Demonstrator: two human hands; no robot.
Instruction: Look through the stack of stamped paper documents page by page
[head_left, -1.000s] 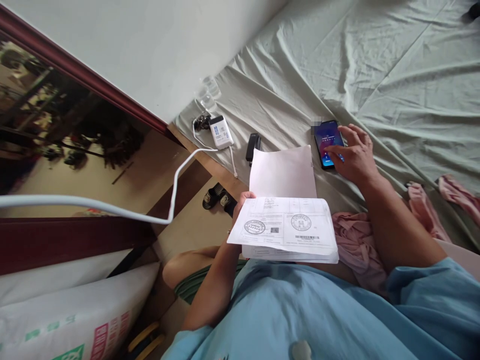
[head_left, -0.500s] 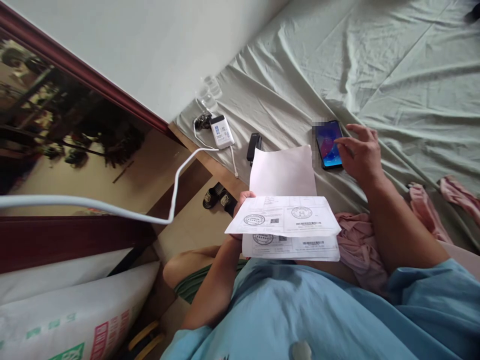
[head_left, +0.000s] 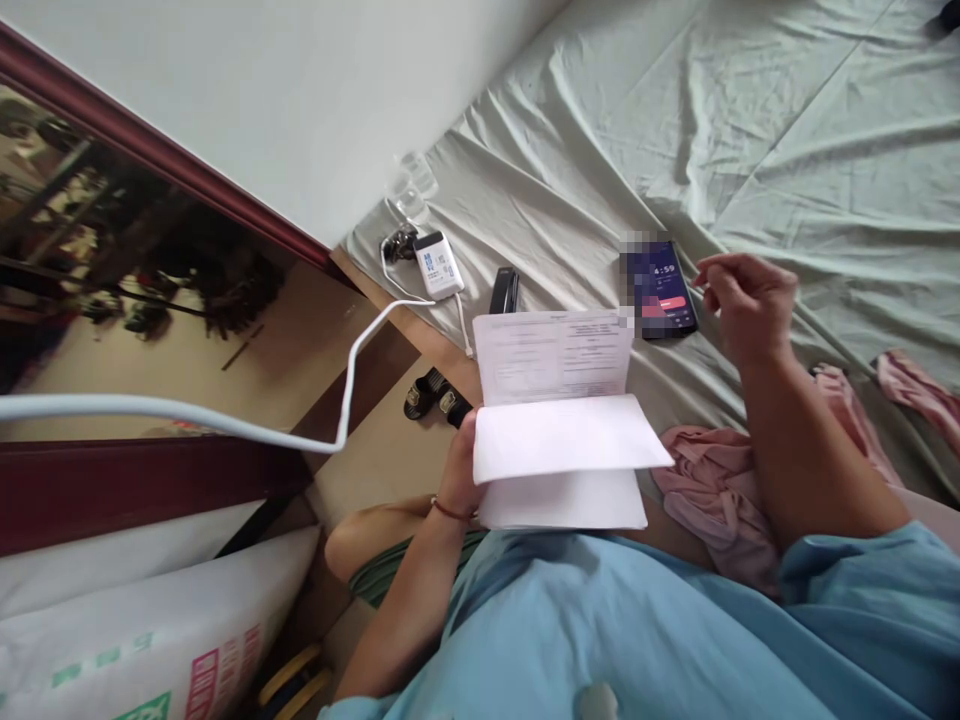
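Observation:
My left hand [head_left: 466,450] is closed on the left side of a sheaf of folded papers [head_left: 570,435], with its fingers partly hidden by them. The top flap leans away and carries small print and boxes; the middle and lower leaves show blank white. On the sheet to the right lies a smartphone [head_left: 671,300], lit with a dark screen, large digits and a red button; its left part is blurred. Just right of the phone, apart from it, my right hand [head_left: 754,305] hovers with fingers curled together and nothing visible in them.
Beyond the papers lies a black stapler-like object [head_left: 505,290]. A white boxy device [head_left: 439,264] with a white cable [head_left: 351,375] sits near the bed edge, beside clear cups [head_left: 412,185]. Pink cloth [head_left: 709,470] lies right of my lap. Slippers [head_left: 425,393] are on the floor.
The stamped, printed leaves have turned over to blank sides, and the far flap now shows print. My right hand has drawn right from the phone, whose screen changed from wallpaper to digits.

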